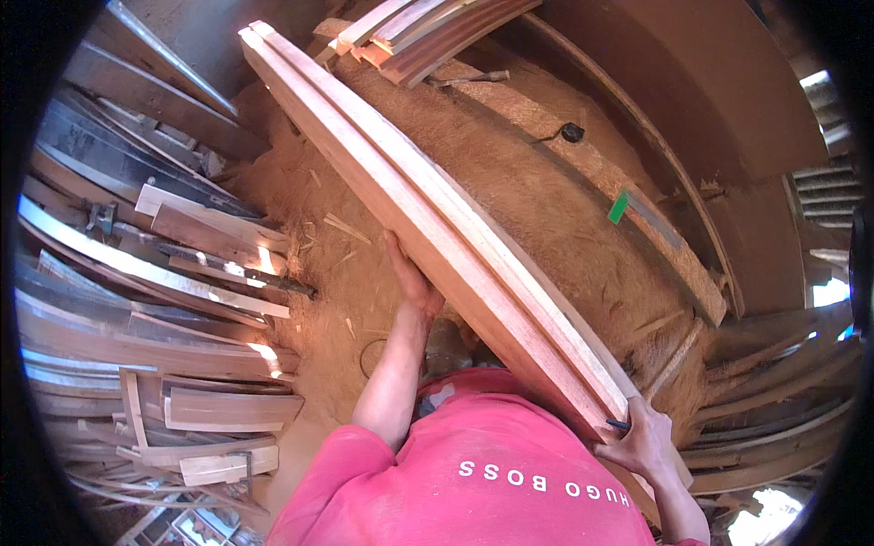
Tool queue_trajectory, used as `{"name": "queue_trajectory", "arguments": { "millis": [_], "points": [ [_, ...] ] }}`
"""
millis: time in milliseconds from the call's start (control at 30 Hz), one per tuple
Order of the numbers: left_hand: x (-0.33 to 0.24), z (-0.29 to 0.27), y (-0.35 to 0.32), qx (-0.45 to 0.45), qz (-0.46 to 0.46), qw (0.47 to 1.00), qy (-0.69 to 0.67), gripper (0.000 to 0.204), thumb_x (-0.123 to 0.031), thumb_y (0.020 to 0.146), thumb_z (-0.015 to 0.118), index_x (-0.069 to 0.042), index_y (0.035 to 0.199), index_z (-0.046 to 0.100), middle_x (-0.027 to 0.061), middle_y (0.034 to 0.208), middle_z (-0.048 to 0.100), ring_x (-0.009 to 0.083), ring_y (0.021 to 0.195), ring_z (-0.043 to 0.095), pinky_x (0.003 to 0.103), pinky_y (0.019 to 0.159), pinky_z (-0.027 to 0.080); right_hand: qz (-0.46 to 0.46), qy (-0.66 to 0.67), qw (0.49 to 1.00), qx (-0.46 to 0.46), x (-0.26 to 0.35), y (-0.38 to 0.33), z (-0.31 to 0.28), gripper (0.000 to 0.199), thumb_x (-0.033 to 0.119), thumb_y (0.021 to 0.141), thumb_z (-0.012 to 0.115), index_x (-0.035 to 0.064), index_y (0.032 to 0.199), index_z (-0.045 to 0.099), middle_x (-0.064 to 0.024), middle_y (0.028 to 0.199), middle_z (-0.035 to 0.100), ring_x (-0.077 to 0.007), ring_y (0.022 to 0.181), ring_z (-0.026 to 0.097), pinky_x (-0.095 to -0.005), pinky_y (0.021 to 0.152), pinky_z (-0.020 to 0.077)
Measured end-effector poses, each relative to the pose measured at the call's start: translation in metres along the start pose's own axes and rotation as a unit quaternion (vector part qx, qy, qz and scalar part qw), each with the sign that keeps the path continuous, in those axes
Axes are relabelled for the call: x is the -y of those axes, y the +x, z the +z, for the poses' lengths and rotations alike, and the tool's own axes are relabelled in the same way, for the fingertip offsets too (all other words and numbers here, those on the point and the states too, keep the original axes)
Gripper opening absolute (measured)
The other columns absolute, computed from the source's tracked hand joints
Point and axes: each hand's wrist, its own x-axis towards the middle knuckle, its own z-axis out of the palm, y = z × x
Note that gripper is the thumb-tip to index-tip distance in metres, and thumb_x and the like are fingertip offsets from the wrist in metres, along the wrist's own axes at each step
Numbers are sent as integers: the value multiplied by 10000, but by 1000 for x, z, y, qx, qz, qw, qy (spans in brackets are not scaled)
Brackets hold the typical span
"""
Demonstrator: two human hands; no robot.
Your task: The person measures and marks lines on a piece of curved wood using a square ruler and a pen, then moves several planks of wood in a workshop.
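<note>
A long pale wooden beam (pixel 437 214) with a step running along its length slants from the upper left to the lower right in front of me. My left hand (pixel 416 284) presses against the beam's left side near its middle, its thumb upward and the other fingers partly hidden behind the wood. Around the beam's near right end, my right hand (pixel 645 439) has its fingers curled. A small dark blue stick-like thing (pixel 619 424) pokes out by those fingers; I cannot tell whether it is a pencil.
Beyond the beam lies a sawdust-covered plank (pixel 537 118) bearing a green-and-grey try square (pixel 619 207), a small black object (pixel 572 133) and a hammer-like tool (pixel 469 79). Cut boards (pixel 446 41) are stacked at the top. Many boards (pixel 209 346) crowd the left; sawdust (pixel 319 237) covers the floor.
</note>
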Motion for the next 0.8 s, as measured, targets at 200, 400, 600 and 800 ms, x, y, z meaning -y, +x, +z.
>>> {"name": "queue_trajectory", "arguments": {
  "millis": [200, 400, 600, 800],
  "points": [
    [-1, 23, -18, 11, 162, 987, 16, 881, -784, 991, 354, -104, 1546, 425, 198, 1343, 627, 344, 1227, 637, 544, 1064, 506, 32, -38, 998, -45, 33, -44, 26, 610, 452, 580, 927, 82, 836, 515, -110, 766, 571, -350, 709, 641, -474, 629, 486],
    [6, -44, -15, 209, 85, 970, -87, 675, -596, 1049, 474, -41, 1432, 514, 197, 1234, 670, 307, 1163, 655, 503, 1043, 527, -1, -23, 986, -164, 60, -93, 65, 598, 464, 590, 923, 69, 839, 551, -101, 773, 561, -319, 745, 646, -447, 606, 490],
    [-21, -39, -58, 303, -26, 932, -198, 458, -417, 1088, 514, -70, 1384, 550, 183, 1203, 684, 314, 1069, 682, 491, 1013, 541, -21, -17, 979, -201, 67, -112, 95, 610, 479, 583, 922, 57, 878, 595, -115, 789, 582, -325, 730, 640, -446, 589, 502],
    [-44, -23, -94, 181, 71, 979, -52, 1021, -895, 879, 449, -90, 1503, 516, 148, 1361, 663, 307, 1194, 667, 483, 1077, 536, -40, 7, 968, -246, 61, -126, 137, 523, 407, 636, 890, 66, 934, 628, -134, 797, 606, -369, 724, 647, -481, 589, 504]
  ]
}}
